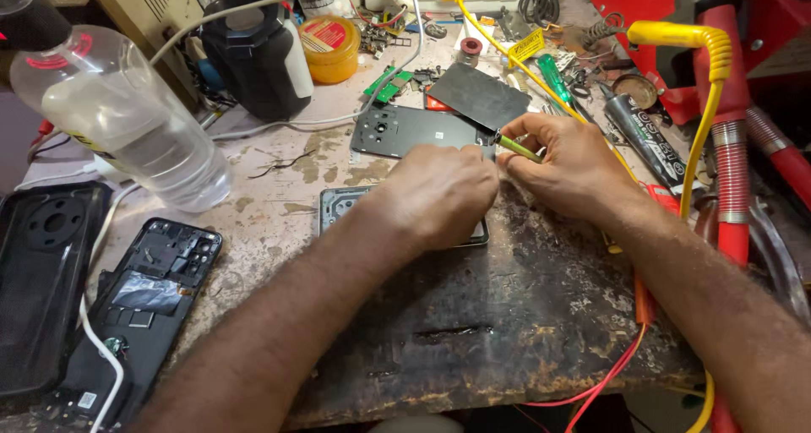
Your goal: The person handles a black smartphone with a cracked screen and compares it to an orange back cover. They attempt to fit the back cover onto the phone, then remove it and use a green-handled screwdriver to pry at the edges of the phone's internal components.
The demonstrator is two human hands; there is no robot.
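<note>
My left hand rests curled on top of an opened phone lying flat on the worn bench, hiding most of it. My right hand pinches a thin yellow-green tool, whose tip points toward the phone's far edge by my left knuckles. Just behind the hands lies a dark phone back cover with camera holes, and a black flat panel leans on it.
A clear plastic bottle lies at the left. A stripped phone frame and a black case sit at the front left. A black container, a yellow tin, a black tube, screwdrivers and cables crowd the back and right.
</note>
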